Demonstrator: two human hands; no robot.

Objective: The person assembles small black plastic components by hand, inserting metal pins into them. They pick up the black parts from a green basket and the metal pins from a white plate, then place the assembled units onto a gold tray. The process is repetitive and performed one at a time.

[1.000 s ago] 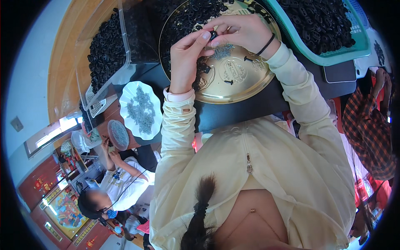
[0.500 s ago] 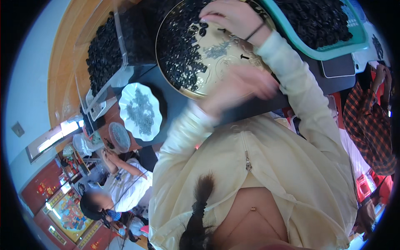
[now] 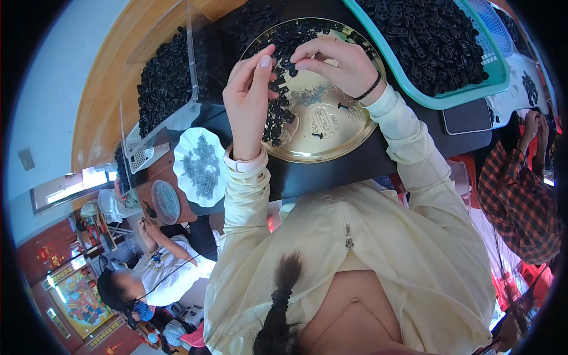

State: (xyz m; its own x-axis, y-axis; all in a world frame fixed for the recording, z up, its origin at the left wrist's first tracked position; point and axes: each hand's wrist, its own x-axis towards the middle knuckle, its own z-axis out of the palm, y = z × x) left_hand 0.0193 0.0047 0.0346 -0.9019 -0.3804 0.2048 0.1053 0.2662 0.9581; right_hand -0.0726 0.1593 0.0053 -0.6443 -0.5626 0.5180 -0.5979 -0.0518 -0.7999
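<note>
Both hands are over a round gold tray (image 3: 307, 155) with many small black plastic pieces (image 3: 277, 121) along its left and far sides. My right hand (image 3: 343, 64) pinches a small black plastic piece (image 3: 291, 70) between thumb and fingertips. My left hand (image 3: 249, 97) is at the tray's left side, above the black pieces, its thumb and fingers stretched out and slightly apart; what lies behind its fingers is hidden. Small silvery metal pieces (image 3: 309, 94) form a pile mid-tray. Two black T-shaped pieces (image 3: 318, 135) lie apart on the bare gold surface.
A clear bin (image 3: 192, 53) of black pieces stands left, a white scalloped dish (image 3: 183, 171) of silvery pieces nearer me. Right of the tray are a teal basket (image 3: 408, 92) heaped with black pieces and a phone-like dark slab (image 3: 467, 120). Other people (image 3: 171, 266) sit at both sides.
My left hand has swung from the tray's near right side to its left side, uncovering a T-shaped piece. The right hand now shows a black piece in its fingertips. The whole view has shifted.
</note>
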